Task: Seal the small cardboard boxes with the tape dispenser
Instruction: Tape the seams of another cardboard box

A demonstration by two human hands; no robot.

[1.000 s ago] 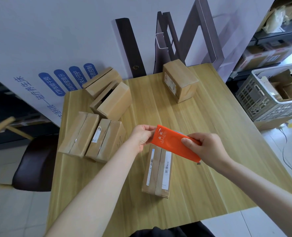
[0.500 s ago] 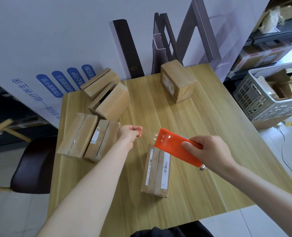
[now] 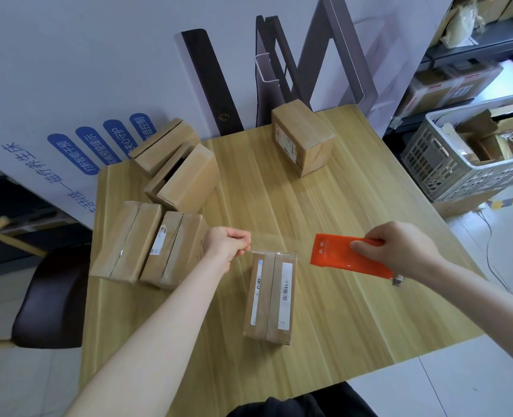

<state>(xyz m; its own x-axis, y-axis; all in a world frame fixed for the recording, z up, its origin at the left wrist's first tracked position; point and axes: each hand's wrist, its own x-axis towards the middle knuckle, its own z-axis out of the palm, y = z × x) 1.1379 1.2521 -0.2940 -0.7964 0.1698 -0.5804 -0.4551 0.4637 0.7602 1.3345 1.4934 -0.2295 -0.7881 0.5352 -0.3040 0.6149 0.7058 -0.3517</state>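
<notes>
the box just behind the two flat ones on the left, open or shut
Open: a dark gap shows between the flaps of the box.

The left forearm is stretched in from 7 o'clock, bare, with the left hand [image 3: 226, 243] curled and its thumb and forefinger pinched on the end of a clear tape strip [image 3: 264, 252]. The right forearm is angled in from 4 o'clock. The right hand [image 3: 399, 251], placed at 3 o'clock of the left, is wrapped round an orange tape dispenser [image 3: 336, 254].
</notes>
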